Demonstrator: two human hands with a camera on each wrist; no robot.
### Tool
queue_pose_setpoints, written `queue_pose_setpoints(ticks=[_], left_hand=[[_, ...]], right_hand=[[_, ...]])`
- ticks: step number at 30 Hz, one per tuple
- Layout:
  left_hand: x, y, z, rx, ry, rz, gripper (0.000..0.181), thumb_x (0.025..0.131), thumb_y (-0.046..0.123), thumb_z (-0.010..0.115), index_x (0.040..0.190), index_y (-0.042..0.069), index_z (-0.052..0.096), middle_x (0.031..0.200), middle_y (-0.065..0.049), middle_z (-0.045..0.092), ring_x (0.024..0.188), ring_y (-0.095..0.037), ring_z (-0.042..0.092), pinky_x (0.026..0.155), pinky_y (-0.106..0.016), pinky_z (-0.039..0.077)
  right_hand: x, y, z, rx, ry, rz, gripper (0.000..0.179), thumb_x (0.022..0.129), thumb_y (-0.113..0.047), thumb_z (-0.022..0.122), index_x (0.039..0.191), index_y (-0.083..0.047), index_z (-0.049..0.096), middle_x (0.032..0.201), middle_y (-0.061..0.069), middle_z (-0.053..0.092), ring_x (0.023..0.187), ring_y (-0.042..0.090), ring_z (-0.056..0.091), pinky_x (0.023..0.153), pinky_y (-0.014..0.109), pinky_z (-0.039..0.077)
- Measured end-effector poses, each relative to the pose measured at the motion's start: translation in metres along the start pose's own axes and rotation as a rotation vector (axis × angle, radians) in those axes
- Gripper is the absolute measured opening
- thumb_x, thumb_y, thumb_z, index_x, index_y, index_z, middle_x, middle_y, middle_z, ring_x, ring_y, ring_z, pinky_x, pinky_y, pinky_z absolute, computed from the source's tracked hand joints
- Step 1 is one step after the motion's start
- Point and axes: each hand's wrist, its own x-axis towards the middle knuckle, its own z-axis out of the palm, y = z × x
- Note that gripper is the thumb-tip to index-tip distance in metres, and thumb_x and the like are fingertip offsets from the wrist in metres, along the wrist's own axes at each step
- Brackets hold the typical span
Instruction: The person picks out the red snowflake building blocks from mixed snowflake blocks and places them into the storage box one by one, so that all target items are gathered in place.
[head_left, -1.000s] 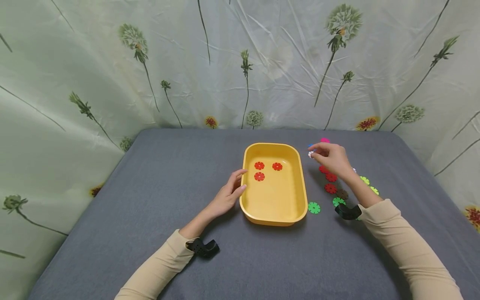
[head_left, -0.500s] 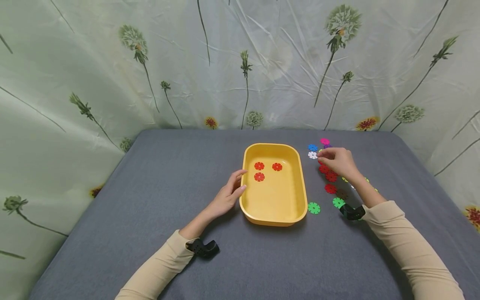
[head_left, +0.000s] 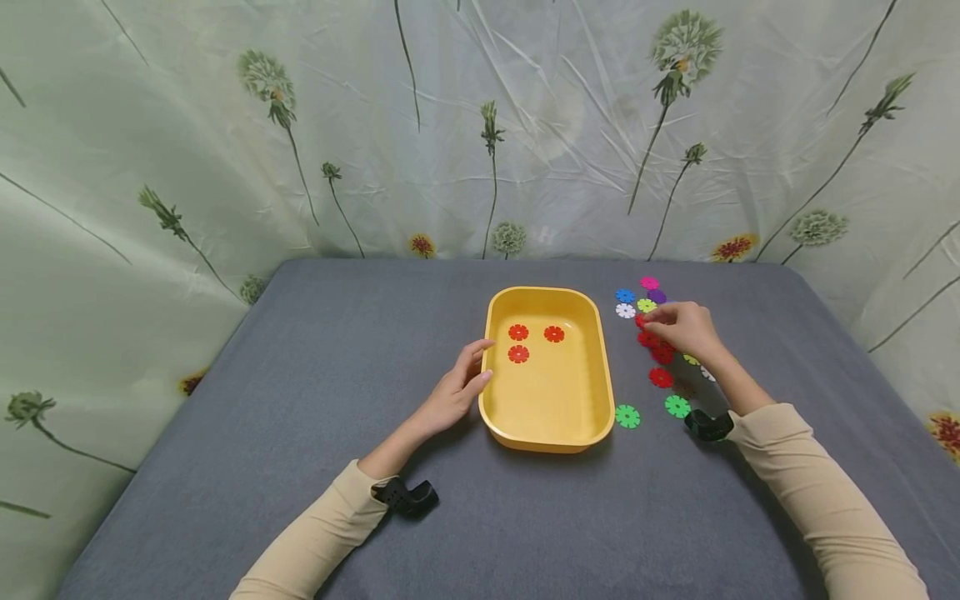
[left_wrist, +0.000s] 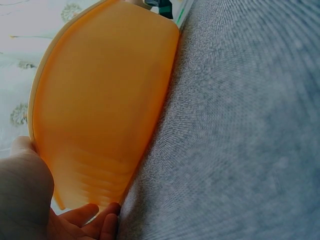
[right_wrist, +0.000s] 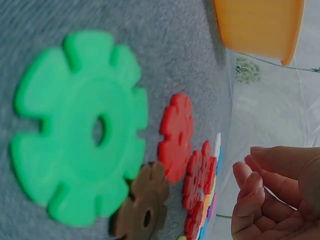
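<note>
My left hand holds the left side of a yellow plastic basin, its thumb and fingers at the rim. In the left wrist view the fingers bend against the basin's outer wall. Three red snowflake-shaped building discs lie inside. My right hand hovers over a group of discs right of the basin, fingertips close to a red disc group. Its fingers are loosely bent in the right wrist view, with nothing showing between them. A white disc and a blue disc lie just beyond.
Green discs lie beside the basin and near the right wrist, by a brown disc. Pink, purple and yellow-green discs lie farther back. A flowered curtain hangs behind the grey table.
My right hand has moved right and slightly nearer, from the white disc towards the red ones, uncovering the blue, white, purple and yellow-green discs. The left hand and basin stay put.
</note>
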Motion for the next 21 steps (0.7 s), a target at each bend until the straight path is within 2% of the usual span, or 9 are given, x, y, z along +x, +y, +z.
queue_pose_setpoints(ticks=[9, 16, 21], left_hand=[[0.0, -0.002, 0.0, 0.004, 0.001, -0.009, 0.047, 0.099, 0.015, 0.043, 0.142, 0.014, 0.025, 0.142, -0.022, 0.042, 0.125, -0.033, 0.05, 0.102, -0.049, 0.042], [-0.008, 0.039, -0.008, -0.008, -0.039, -0.045, 0.047, 0.099, 0.009, 0.041, 0.142, 0.002, 0.024, 0.142, -0.03, 0.038, 0.127, -0.041, 0.045, 0.105, -0.051, 0.038], [-0.008, 0.039, -0.008, -0.007, -0.041, -0.049, 0.047, 0.099, 0.009, 0.041, 0.142, 0.002, 0.023, 0.143, -0.03, 0.037, 0.128, -0.041, 0.045, 0.106, -0.051, 0.038]], right_hand=[[0.002, 0.005, 0.0, -0.03, -0.022, -0.013, 0.026, 0.084, -0.013, 0.064, 0.101, 0.007, 0.066, 0.088, 0.024, 0.068, 0.069, 0.021, 0.059, 0.055, 0.024, 0.041], [0.003, 0.009, 0.003, -0.025, -0.069, 0.037, 0.03, 0.081, -0.017, 0.07, 0.1, 0.005, 0.063, 0.085, 0.02, 0.066, 0.074, 0.021, 0.055, 0.057, 0.024, 0.038], [0.004, 0.011, 0.004, -0.047, -0.086, 0.05, 0.035, 0.08, -0.02, 0.072, 0.099, 0.007, 0.061, 0.083, 0.017, 0.065, 0.077, 0.023, 0.055, 0.059, 0.023, 0.039]])
